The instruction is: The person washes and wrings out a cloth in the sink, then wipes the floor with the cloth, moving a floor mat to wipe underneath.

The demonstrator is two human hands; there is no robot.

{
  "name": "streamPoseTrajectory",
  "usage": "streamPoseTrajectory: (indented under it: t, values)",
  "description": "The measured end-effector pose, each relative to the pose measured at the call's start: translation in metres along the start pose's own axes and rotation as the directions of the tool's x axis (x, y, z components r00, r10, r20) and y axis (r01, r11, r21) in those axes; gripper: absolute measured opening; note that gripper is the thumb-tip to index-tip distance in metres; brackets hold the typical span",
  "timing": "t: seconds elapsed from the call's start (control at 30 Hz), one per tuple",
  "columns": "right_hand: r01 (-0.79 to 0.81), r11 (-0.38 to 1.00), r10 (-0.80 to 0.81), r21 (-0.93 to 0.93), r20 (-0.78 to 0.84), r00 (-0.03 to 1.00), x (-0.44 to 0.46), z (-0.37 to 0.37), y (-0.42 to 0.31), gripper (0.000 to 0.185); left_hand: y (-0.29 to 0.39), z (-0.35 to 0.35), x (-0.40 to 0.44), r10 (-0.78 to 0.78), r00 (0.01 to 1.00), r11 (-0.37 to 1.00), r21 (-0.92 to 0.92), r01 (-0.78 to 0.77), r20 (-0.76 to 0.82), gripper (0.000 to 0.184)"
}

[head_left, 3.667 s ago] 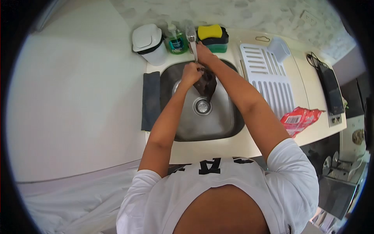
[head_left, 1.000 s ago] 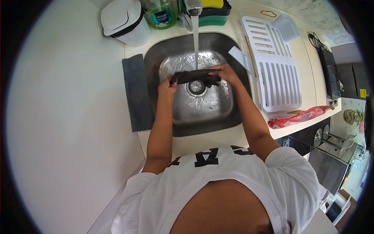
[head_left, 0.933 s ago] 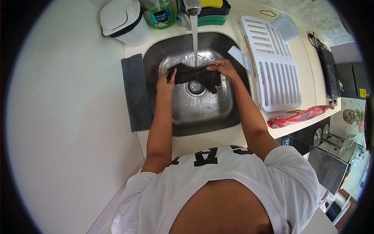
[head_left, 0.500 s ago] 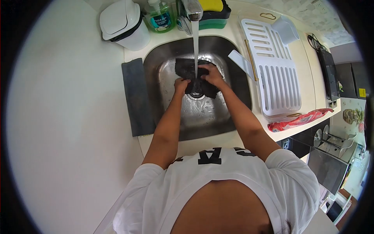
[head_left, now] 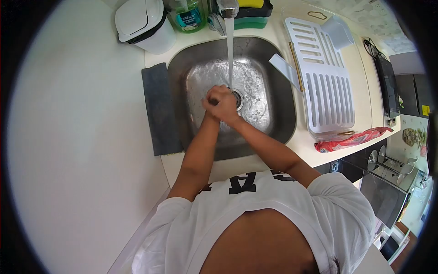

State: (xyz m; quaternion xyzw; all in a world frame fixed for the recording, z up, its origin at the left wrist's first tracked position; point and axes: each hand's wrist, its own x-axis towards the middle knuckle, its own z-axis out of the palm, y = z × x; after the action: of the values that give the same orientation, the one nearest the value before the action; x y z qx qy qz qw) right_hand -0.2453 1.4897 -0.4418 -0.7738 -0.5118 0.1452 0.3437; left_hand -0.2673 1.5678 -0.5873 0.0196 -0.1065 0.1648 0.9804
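Observation:
Water runs from the faucet (head_left: 228, 8) into the steel sink (head_left: 246, 146). Over the sink, left of the drain (head_left: 238, 101), my two hands are pressed together. Between them a small part of the dark cloth (head_left: 213, 101) shows; the rest is hidden in the grip. My right hand (head_left: 225, 106) wraps over the cloth from the right. My left hand (head_left: 209, 106) is closed round it from the left, mostly covered by the right one. The stream falls just beyond my fingers.
A grey cloth (head_left: 160, 109) lies along the sink's left edge. Behind stand a white bin (head_left: 153, 34), a green soap bottle (head_left: 189, 18) and a yellow sponge (head_left: 250, 3) in a holder. On the right are a white dish rack (head_left: 325, 98) and a red packet (head_left: 353, 139).
The dark cloth, spread under the water half a second ago, is now bunched up between my hands. Both hands have come together and moved left of the drain, out of the stream.

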Motion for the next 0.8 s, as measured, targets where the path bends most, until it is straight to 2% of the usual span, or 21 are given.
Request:
streamPoseTrajectory:
  t: [0.03, 0.07, 0.1, 0.13, 0.17, 0.23, 0.27, 0.33, 0.37, 0.43, 0.47, 0.5, 0.53, 0.57, 0.6, 0.63, 0.67, 0.7, 0.73, 0.77, 0.8]
  values:
    - [-0.002, 1.000, 0.002, 0.002, -0.002, 1.000, 0.003, 0.003, 0.006, 0.042, -0.008, 0.026, 0.006, 0.028, 0.956, 0.993, 0.118, 0.006, -0.291, 0.017]
    - [-0.096, 0.984, 0.123, 0.152, -0.174, 0.977, 0.008, 0.007, 0.021, 0.028, -0.019, 0.061, 0.013, 0.087, 0.828, 0.973, 0.225, 0.048, -0.553, 0.016]
    - [-0.159, 0.937, 0.260, 0.312, -0.318, 0.912, 0.014, 0.011, 0.038, 0.021, -0.027, 0.090, 0.017, 0.174, 0.629, 0.943, 0.313, 0.117, -0.758, 0.015]
    - [-0.230, 0.911, 0.365, 0.344, -0.407, 0.838, 0.021, 0.008, 0.058, 0.023, -0.031, 0.105, 0.020, 0.278, 0.381, 0.902, 0.376, 0.211, -0.882, 0.015]
    - [-0.375, 0.833, 0.510, 0.408, -0.300, 0.806, 0.026, 0.001, 0.067, 0.024, -0.031, 0.105, 0.019, 0.277, 0.379, 0.901, 0.376, 0.217, -0.883, 0.015]
    - [-0.357, 0.878, 0.460, 0.319, -0.352, 0.815, 0.022, 0.004, 0.060, 0.026, -0.028, 0.094, 0.021, 0.307, 0.266, 0.893, 0.373, 0.250, -0.914, 0.020]
    - [-0.354, 0.880, 0.456, 0.317, -0.354, 0.816, 0.018, 0.008, 0.051, 0.026, -0.022, 0.080, 0.017, 0.307, 0.269, 0.894, 0.374, 0.248, -0.913, 0.020]
    - [-0.111, 0.932, 0.246, 0.346, -0.377, 0.893, 0.007, 0.011, 0.024, 0.026, -0.010, 0.024, -0.005, 0.212, 0.645, 0.941, 0.332, 0.068, -0.734, 0.024]
    - [-0.113, 0.932, 0.247, 0.345, -0.377, 0.893, 0.006, 0.011, 0.027, 0.026, -0.012, 0.028, -0.001, 0.210, 0.646, 0.941, 0.331, 0.069, -0.734, 0.024]
    - [-0.197, 0.893, 0.374, 0.405, -0.421, 0.827, 0.009, 0.018, 0.053, 0.029, -0.014, 0.063, 0.019, 0.379, 0.342, 0.821, 0.484, 0.305, -0.860, 0.031]
    - [-0.255, 0.914, 0.377, 0.315, -0.431, 0.820, 0.011, 0.020, 0.089, 0.033, -0.011, 0.104, 0.024, 0.388, 0.269, 0.789, 0.469, 0.397, -0.882, 0.034]
    - [-0.337, 0.901, 0.408, 0.273, -0.269, 0.873, 0.010, 0.005, 0.112, 0.035, -0.006, 0.112, 0.018, 0.386, 0.266, 0.787, 0.465, 0.404, -0.884, 0.034]
    - [-0.373, 0.926, 0.351, -0.053, -0.239, 0.905, 0.007, 0.013, 0.151, 0.029, 0.002, 0.117, 0.016, 0.434, 0.403, 0.703, 0.583, 0.407, -0.805, 0.033]
    - [-0.582, 0.808, 0.584, -0.098, -0.001, 0.812, 0.008, 0.008, 0.162, 0.024, 0.010, 0.120, 0.015, 0.466, 0.534, 0.610, 0.694, 0.384, -0.705, 0.034]
    - [-0.597, 0.783, 0.612, -0.173, 0.046, 0.789, 0.007, -0.011, 0.140, 0.030, 0.014, 0.120, 0.011, 0.464, 0.600, 0.500, 0.752, 0.431, -0.652, 0.044]
    - [-0.604, 0.757, 0.639, -0.248, 0.088, 0.764, 0.007, -0.032, 0.116, 0.039, 0.018, 0.114, 0.010, 0.467, 0.600, 0.500, 0.754, 0.427, -0.649, 0.044]
    - [-0.602, 0.759, 0.636, -0.249, 0.088, 0.766, 0.009, -0.028, 0.120, 0.039, 0.021, 0.103, 0.008, 0.446, 0.637, 0.247, 0.771, 0.587, -0.628, 0.045]
    - [-0.401, 0.913, 0.408, -0.075, 0.159, 0.899, 0.009, -0.018, 0.131, 0.043, 0.021, 0.097, 0.006, 0.411, 0.669, -0.032, 0.724, 0.689, -0.619, 0.045]
    - [-0.165, 0.980, 0.144, 0.113, 0.177, 0.974, 0.011, -0.011, 0.141, 0.047, 0.015, 0.109, 0.009, 0.372, 0.698, 0.028, 0.759, 0.650, -0.612, 0.042]
    - [-0.166, 0.980, 0.145, 0.111, 0.173, 0.974, 0.014, -0.006, 0.152, 0.047, 0.017, 0.122, 0.014, 0.370, 0.701, 0.027, 0.761, 0.648, -0.610, 0.042]
    - [-0.142, 0.987, 0.113, 0.076, 0.299, 0.947, 0.014, -0.002, 0.161, 0.051, 0.019, 0.145, 0.018, 0.240, 0.720, 0.169, 0.758, 0.630, -0.651, 0.036]
